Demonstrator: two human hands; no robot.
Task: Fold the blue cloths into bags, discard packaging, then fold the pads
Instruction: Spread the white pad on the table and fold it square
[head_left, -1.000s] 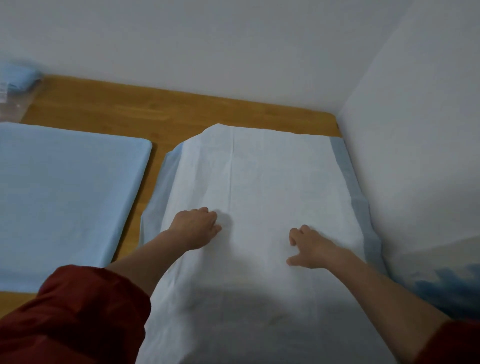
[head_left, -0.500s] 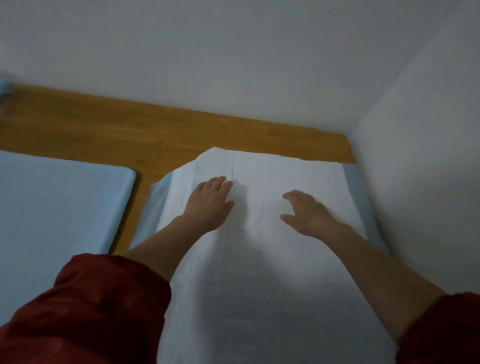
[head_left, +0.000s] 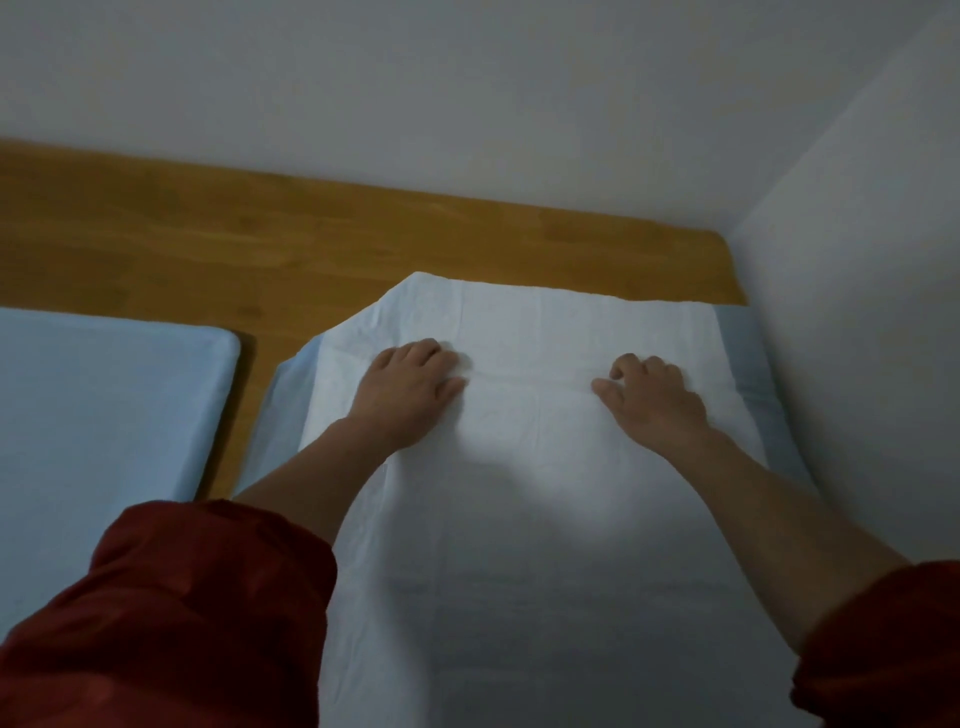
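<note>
A: White-walled corner, wooden bench (head_left: 363, 249). Where's the task item?
B: Spread on it by the right wall: white quilted rectangular pad with blue border (head_left: 519, 519). The left hand (head_left: 410, 395) and right hand (head_left: 649, 402) are well apart, fingers curled, each apparently pinching a ridge near the far end.
A: Risk?
B: Uneven pull skews the fold, or the thin sheet slips free. A light-blue flat pad (head_left: 104, 405) lies left, apart.

2 dark red sleeves (head_left: 182, 613), pushed up, bare forearms (head_left: 779, 514)
</note>
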